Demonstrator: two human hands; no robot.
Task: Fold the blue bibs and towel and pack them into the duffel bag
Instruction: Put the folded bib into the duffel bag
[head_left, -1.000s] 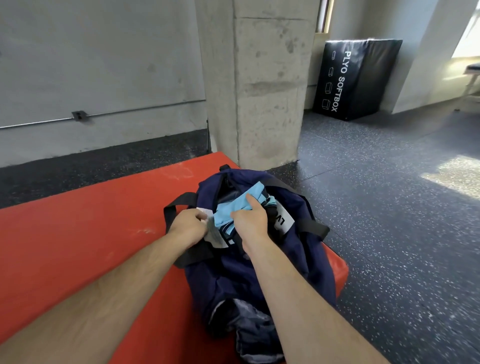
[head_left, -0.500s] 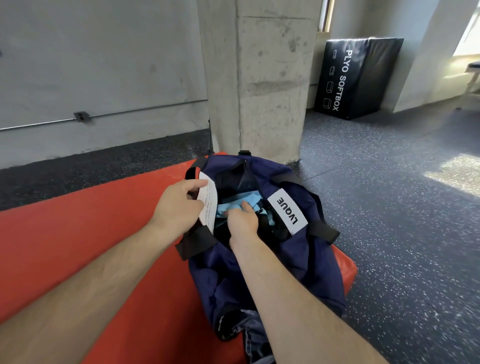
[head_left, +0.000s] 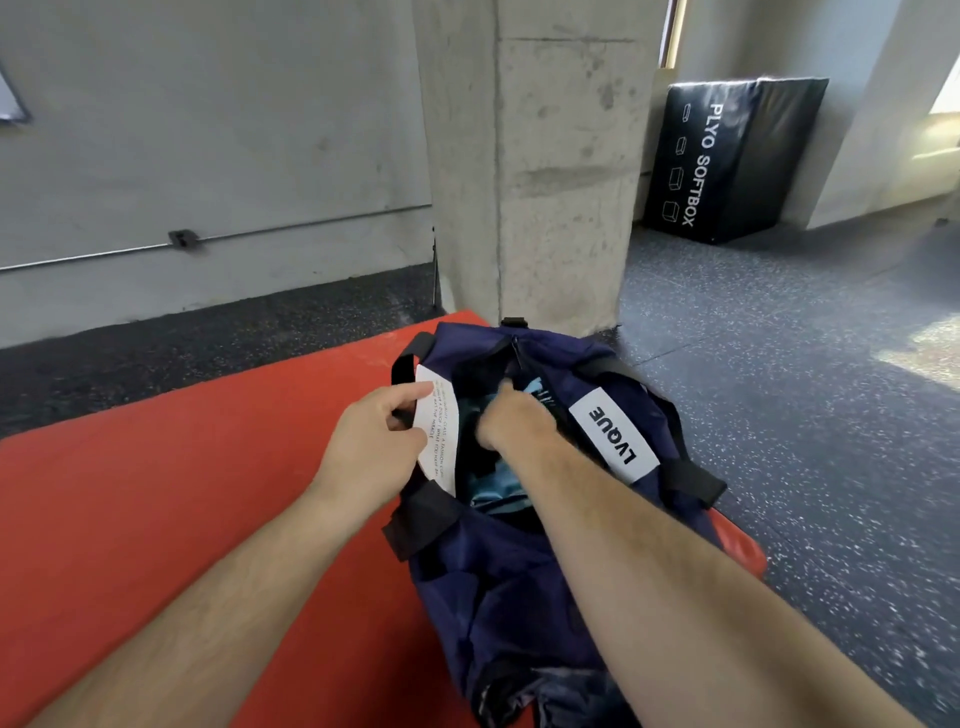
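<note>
- The navy duffel bag (head_left: 519, 582) lies on a red mat (head_left: 156, 493), its zip mouth open towards us and its far end just short of a concrete pillar (head_left: 545, 182).
- Our left hand (head_left: 374, 447) pinches the bag's left rim, thumb over a white printed label (head_left: 441, 431) sewn inside, and holds that side pulled outward.
- Our right hand (head_left: 511, 423) is down in the mouth with its knuckles up. The fingers are curled out of sight and blurred, so we cannot tell whether they grip anything.
- Light blue cloth (head_left: 493, 488) lies inside the bag, showing below the right wrist and again beyond the knuckles. We cannot tell bib from towel.
- The right forearm crosses the opening and hides much of the inside.
- A white patch reading LVQUE (head_left: 613, 434) sits on the bag's right flank, with black carry straps (head_left: 691, 480) at both sides.
- Around the mat is dark speckled flooring (head_left: 805, 415).
- A black box marked PLYO SOFTBOX (head_left: 727, 156) stands against the far wall, well apart from the bag.
- A thin conduit (head_left: 260, 236) runs along the grey wall on the left.
</note>
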